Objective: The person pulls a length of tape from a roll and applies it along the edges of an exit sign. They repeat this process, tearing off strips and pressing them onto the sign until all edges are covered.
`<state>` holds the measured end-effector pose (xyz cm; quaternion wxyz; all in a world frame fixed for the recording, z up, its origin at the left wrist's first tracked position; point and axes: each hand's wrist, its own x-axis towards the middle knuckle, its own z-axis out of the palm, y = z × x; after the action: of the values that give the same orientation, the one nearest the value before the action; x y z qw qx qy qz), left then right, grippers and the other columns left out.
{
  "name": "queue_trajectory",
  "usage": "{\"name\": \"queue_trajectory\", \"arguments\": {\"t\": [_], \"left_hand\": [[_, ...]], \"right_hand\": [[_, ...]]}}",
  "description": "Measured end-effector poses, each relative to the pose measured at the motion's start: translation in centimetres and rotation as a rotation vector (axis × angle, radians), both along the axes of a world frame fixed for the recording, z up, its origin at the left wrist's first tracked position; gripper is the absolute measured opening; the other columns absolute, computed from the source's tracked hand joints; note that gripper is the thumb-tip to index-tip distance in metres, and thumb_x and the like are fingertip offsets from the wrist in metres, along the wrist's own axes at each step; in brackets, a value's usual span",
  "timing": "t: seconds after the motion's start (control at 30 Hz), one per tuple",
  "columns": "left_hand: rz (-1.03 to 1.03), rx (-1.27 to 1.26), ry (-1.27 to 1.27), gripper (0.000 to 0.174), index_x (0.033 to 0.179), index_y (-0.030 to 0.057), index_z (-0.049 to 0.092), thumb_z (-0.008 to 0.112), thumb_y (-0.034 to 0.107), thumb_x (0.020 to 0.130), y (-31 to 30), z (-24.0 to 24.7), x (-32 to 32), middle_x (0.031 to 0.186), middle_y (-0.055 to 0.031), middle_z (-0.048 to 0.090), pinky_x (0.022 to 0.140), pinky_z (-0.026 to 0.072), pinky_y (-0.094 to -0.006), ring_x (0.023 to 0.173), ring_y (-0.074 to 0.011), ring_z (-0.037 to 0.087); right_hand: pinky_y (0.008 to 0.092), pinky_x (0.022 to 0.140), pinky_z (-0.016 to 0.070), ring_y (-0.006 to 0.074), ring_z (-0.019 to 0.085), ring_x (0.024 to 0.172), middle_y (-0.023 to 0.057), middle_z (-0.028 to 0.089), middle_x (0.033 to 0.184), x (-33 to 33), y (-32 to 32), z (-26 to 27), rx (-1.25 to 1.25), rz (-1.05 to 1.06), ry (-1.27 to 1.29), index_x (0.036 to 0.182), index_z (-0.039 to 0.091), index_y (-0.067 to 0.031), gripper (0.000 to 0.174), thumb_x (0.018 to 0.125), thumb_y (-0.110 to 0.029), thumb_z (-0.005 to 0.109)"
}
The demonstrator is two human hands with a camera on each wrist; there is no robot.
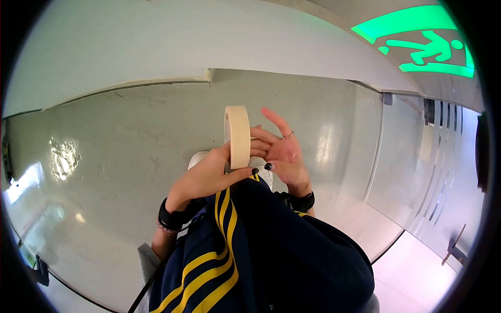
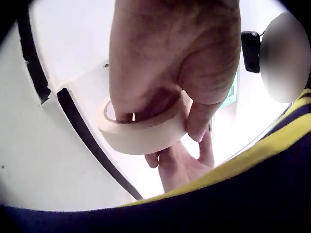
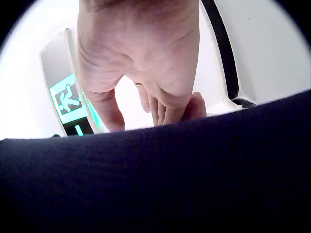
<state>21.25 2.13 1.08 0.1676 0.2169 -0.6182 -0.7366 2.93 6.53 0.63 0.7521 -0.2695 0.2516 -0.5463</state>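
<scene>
A roll of cream tape [image 1: 240, 136] stands on edge in the left hand [image 1: 206, 172], above the lap. In the left wrist view, this hand [image 2: 170, 53] has its fingers through the hole of the roll [image 2: 146, 136] and its thumb against the outer side. The right hand [image 1: 286, 156] is just right of the roll, palm up, index finger raised and a ring on it; its other fingers reach toward the roll, and whether they touch it is unclear. In the right wrist view, the right hand [image 3: 141, 53] has spread fingers, their tips partly hidden by dark cloth.
Dark trousers with yellow stripes [image 1: 224, 271] cover the legs, with white shoes [image 1: 265, 172] below on a grey, shiny floor [image 1: 135, 135]. A green exit sign [image 1: 428, 44] is at the upper right, and a glass door [image 1: 399, 151] is at the right.
</scene>
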Motion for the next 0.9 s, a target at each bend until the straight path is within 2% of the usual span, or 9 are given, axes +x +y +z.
{"name": "queue_trajectory", "arguments": {"t": [0.03,0.27,0.37,0.43,0.5,0.6,0.77,0.87,0.9], "left_hand": [[0.004,0.137,0.015,0.038,0.123,-0.0031,0.039,0.048,0.009,0.088,0.2,-0.3,0.0,0.116,-0.0147,0.053,0.093,0.0388,-0.032,0.107,-0.0226,0.051],[0.12,0.062,-0.003,0.039,0.122,-0.0029,0.039,0.051,0.013,0.088,0.7,0.2,0.1,0.103,-0.0179,0.057,0.086,0.0414,-0.0353,0.1,-0.03,0.053],[0.116,-0.078,-0.123,0.039,0.121,-0.0031,0.039,0.051,0.015,0.088,0.8,0.2,0.0,0.097,-0.0202,0.057,0.083,0.0417,-0.0388,0.096,-0.0355,0.052],[0.112,-0.327,-0.264,0.036,0.118,-0.0025,0.04,0.051,0.014,0.088,1.2,0.0,-0.4,0.094,-0.0214,0.057,0.08,0.0411,-0.0425,0.093,-0.0388,0.05],[0.142,-0.264,-0.263,0.035,0.117,-0.0023,0.04,0.05,0.013,0.087,1.3,0.5,-0.8,0.094,-0.0211,0.057,0.079,0.0409,-0.0433,0.093,-0.0387,0.05],[0.158,-0.199,-0.283,0.034,0.117,-0.0021,0.041,0.049,0.012,0.087,1.3,1.0,-1.5,0.093,-0.0206,0.058,0.078,0.0412,-0.0438,0.092,-0.0384,0.051],[0.065,-0.304,-0.274,0.036,0.12,-0.0006,0.04,0.049,0.012,0.088,1.7,0.4,-2.3,0.091,-0.0195,0.059,0.074,0.0429,-0.0427,0.089,-0.0369,0.054],[0.233,-0.317,-0.237,0.034,0.12,0.0003,0.041,0.049,0.011,0.088,2.7,-0.2,-2.8,0.09,-0.0173,0.059,0.074,0.0431,-0.0416,0.087,-0.0358,0.054],[0.215,-0.153,-0.183,0.033,0.118,-0.0002,0.041,0.048,0.011,0.088,2.3,0.6,-2.6,0.089,-0.0168,0.059,0.076,0.0426,-0.041,0.086,-0.0352,0.054]], "right_hand": [[0.0389,0.094,0.0425,0.0299,0.052,0.109,0.0251,0.043,0.127,0.0,0.0,0.0,-0.001,-0.002,0.001,0.14,0.012,-0.0041,0.083,0.072,0.008,0.058],[0.0347,0.09,0.0442,0.0237,0.054,0.105,0.0178,0.046,0.122,0.6,0.1,-0.3,-0.004,-0.109,0.122,0.138,0.019,-0.0045,0.079,0.072,0.01,0.06],[0.0314,0.088,0.044,0.0195,0.053,0.102,0.012,0.048,0.117,1.4,-0.1,0.0,-0.078,-0.142,0.309,0.134,0.028,-0.0051,0.074,0.071,0.01,0.063],[0.0299,0.087,0.0436,0.0177,0.053,0.101,0.0092,0.048,0.114,1.6,-0.2,0.1,-0.114,-0.171,0.445,0.132,0.035,-0.005,0.07,0.07,0.01,0.064],[0.0282,0.086,0.0433,0.0156,0.053,0.1,0.0061,0.049,0.108,1.6,-0.1,-0.1,-0.128,-0.17,0.525,0.121,0.049,-0.0033,0.054,0.072,0.011,0.062],[0.0263,0.083,0.0436,0.0137,0.053,0.095,0.0051,0.05,0.104,1.8,0.2,-0.3,-0.064,-0.299,0.47,0.111,0.056,-0.001,0.04,0.074,0.011,0.06],[0.0246,0.078,0.0436,0.0123,0.052,0.09,0.0053,0.05,0.103,0.6,0.7,-2.0,-0.083,-0.346,0.496,0.106,0.058,0.0001,0.028,0.078,0.007,0.058],[0.024,0.076,0.0433,0.0123,0.052,0.089,0.0055,0.05,0.102,0.1,0.5,-1.8,-0.079,-0.311,0.46,0.104,0.058,0.0005,0.024,0.08,0.006,0.056],[0.0239,0.076,0.0433,0.0123,0.052,0.089,0.0056,0.049,0.102,0.1,0.4,-1.5,-0.088,-0.291,0.445,0.104,0.057,0.0007,0.024,0.081,0.006,0.056]]}}
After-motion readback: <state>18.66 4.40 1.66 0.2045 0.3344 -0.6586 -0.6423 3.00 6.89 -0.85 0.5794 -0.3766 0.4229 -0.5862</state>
